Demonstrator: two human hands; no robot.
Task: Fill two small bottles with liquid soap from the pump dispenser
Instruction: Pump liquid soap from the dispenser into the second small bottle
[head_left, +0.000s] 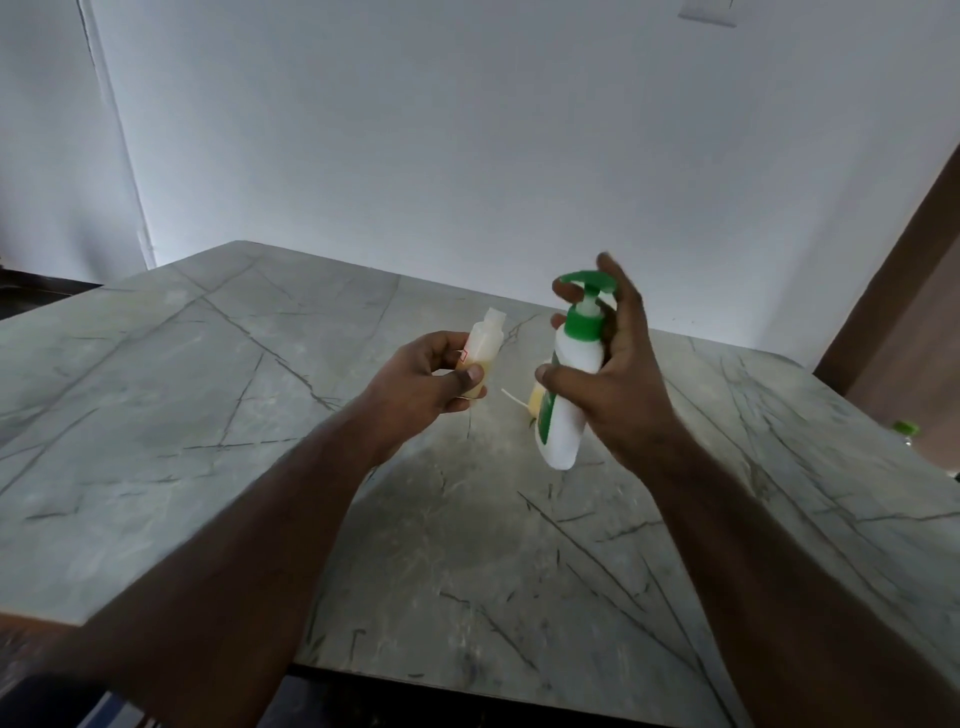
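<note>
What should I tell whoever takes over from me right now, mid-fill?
Left hand: grips a small bottle, uncapped, held above the table, yellowish soap in its lower part.
Right hand: holds the pump dispenser in the air, tilted, fingers at the green pump head.
Second small bottle: on the table behind the dispenser, mostly hidden; it looks yellowish, but its fill level cannot be judged.
Done: the held bottle is part-filled.
Left: bring nozzle over the bottle mouth, pump, then check the second bottle.
</note>
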